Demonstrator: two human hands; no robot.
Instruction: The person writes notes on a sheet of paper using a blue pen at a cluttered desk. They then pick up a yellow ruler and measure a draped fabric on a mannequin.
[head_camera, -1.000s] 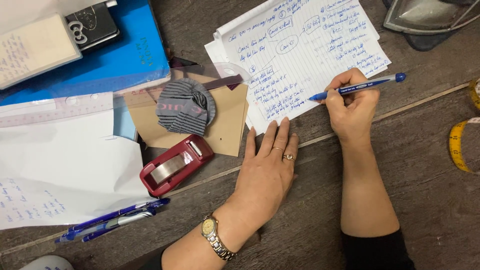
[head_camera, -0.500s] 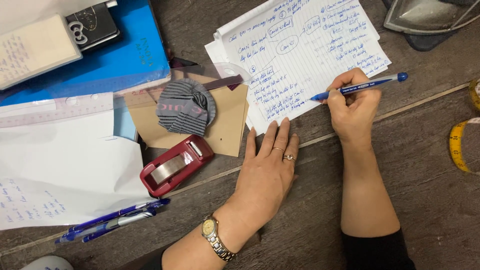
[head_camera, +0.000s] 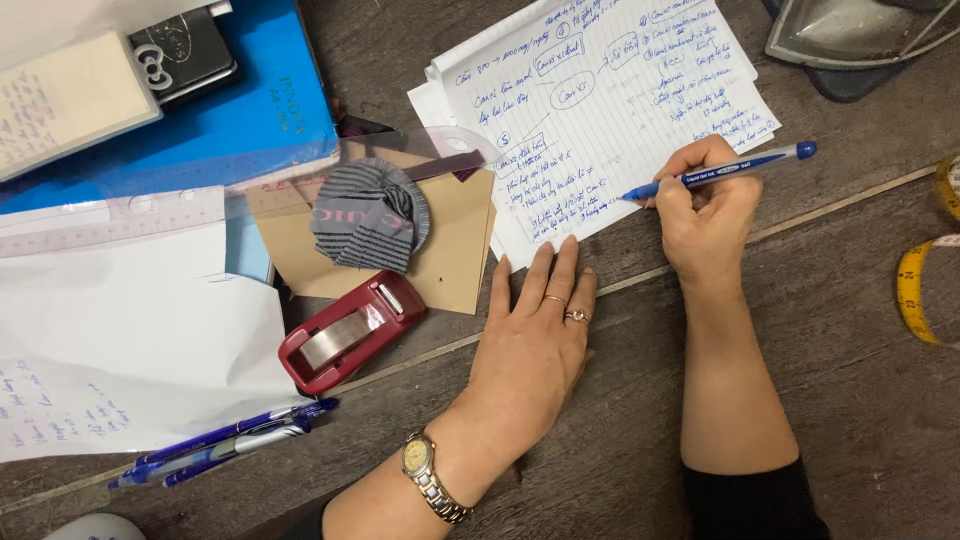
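Observation:
My right hand (head_camera: 707, 212) grips a blue pen (head_camera: 722, 171), its tip resting on the lower edge of a lined sheet of paper (head_camera: 600, 100) covered in blue handwriting. My left hand (head_camera: 532, 345) lies flat on the dark wooden table (head_camera: 860, 400), fingers together, fingertips touching the bottom edge of that sheet. It holds nothing and wears rings and a wristwatch (head_camera: 428, 477).
A red tape dispenser (head_camera: 350, 331) sits left of my left hand. Behind it lie a brown envelope (head_camera: 455, 260), a striped fabric piece (head_camera: 368, 215) and a clear ruler (head_camera: 130, 210). White papers (head_camera: 130, 350), blue pens (head_camera: 220, 450), a blue folder (head_camera: 240, 110) and a yellow tape measure (head_camera: 915, 290) surround them.

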